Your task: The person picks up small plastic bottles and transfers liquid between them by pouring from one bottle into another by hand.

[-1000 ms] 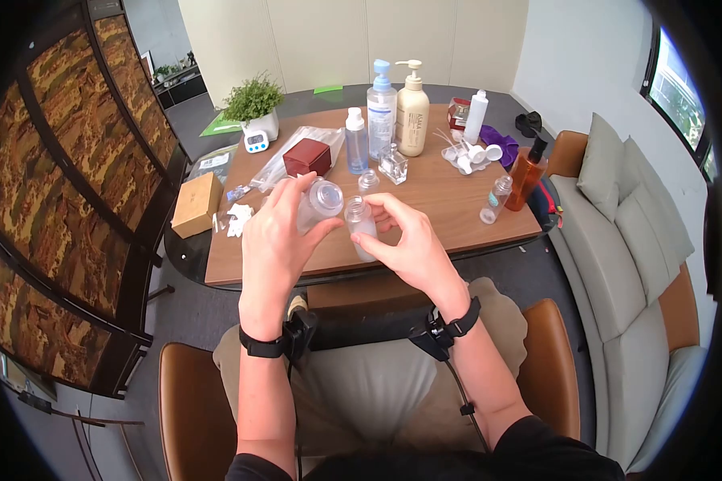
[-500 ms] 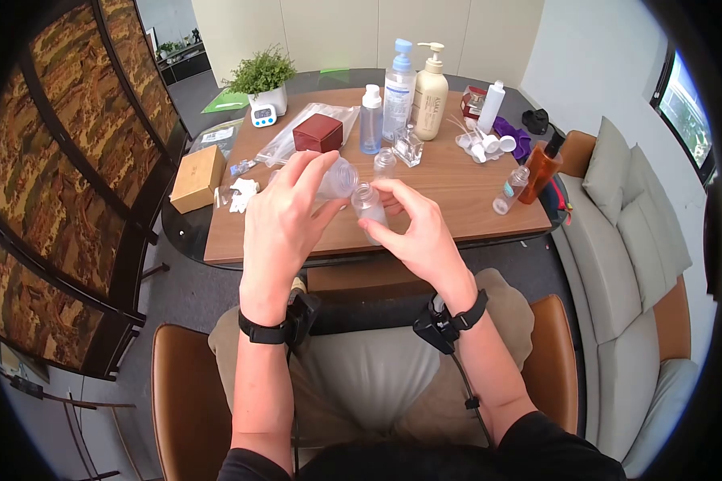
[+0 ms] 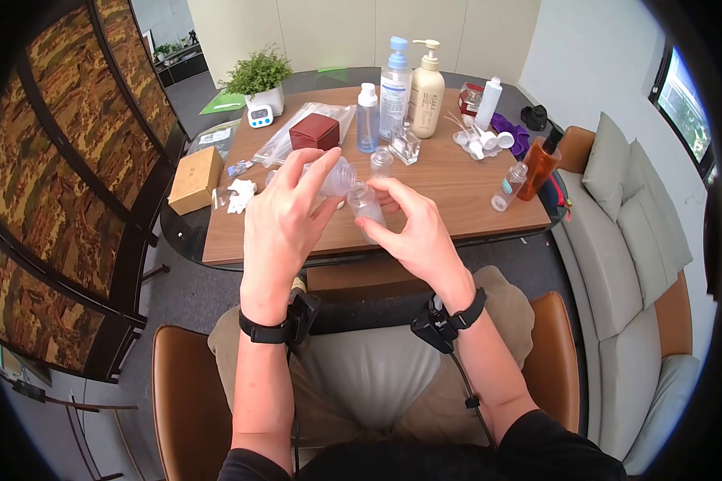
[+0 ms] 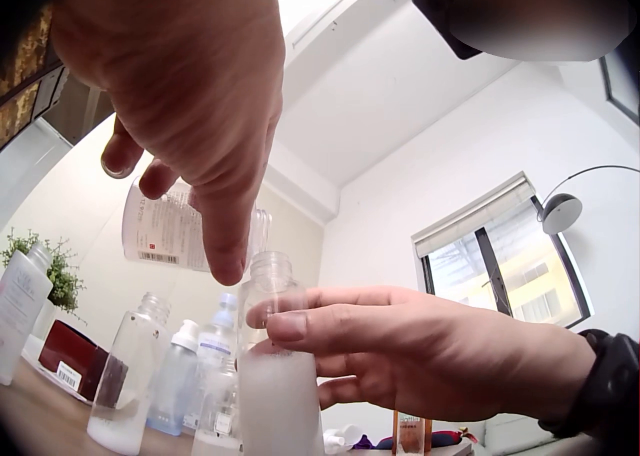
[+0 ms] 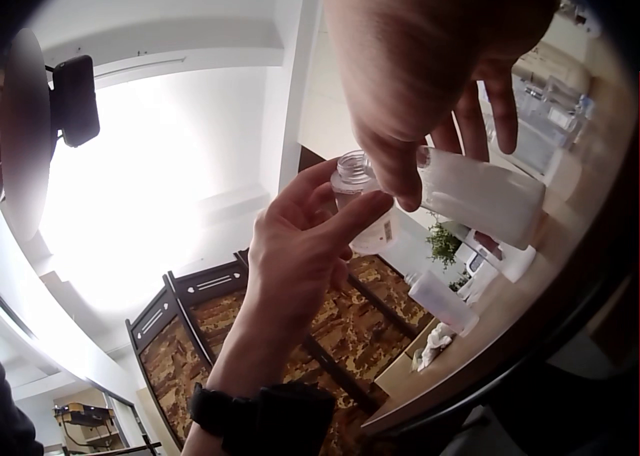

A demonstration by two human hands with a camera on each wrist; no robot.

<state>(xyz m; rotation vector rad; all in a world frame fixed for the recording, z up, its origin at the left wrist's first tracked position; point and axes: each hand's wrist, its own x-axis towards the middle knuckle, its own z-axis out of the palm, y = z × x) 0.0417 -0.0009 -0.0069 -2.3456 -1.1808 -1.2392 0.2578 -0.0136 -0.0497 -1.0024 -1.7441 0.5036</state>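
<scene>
My left hand (image 3: pixel 285 212) grips a clear bottle (image 4: pixel 160 221) with a printed label and barcode, tipped nearly onto its side. Its mouth points right, close over the open neck of a second clear bottle (image 4: pixel 282 401). That one stands upright in my right hand (image 3: pixel 415 224), pinched between thumb and fingers, with whitish, cloudy contents filling much of it. Neither held bottle wears a cap. Just behind them on the table is another uncapped clear bottle (image 3: pixel 381 163). A square glass bottle (image 3: pixel 406 148) and a blue bottle with a white top (image 3: pixel 367 120) stand farther back.
Two tall pump bottles (image 3: pixel 427 92) are at the back, left of white caps and pumps (image 3: pixel 485 146). An amber bottle (image 3: pixel 540 170) and a small clear bottle (image 3: pixel 509 191) stand right. Leftward lie a dark red box (image 3: pixel 314 133), crumpled white tissue (image 3: pixel 241 195) and a cardboard box (image 3: pixel 195 180).
The left hand has tipped its bottle over to the right, bringing its mouth to the neck of the right-hand bottle. The head view has shifted slightly. The right hand keeps its grip.
</scene>
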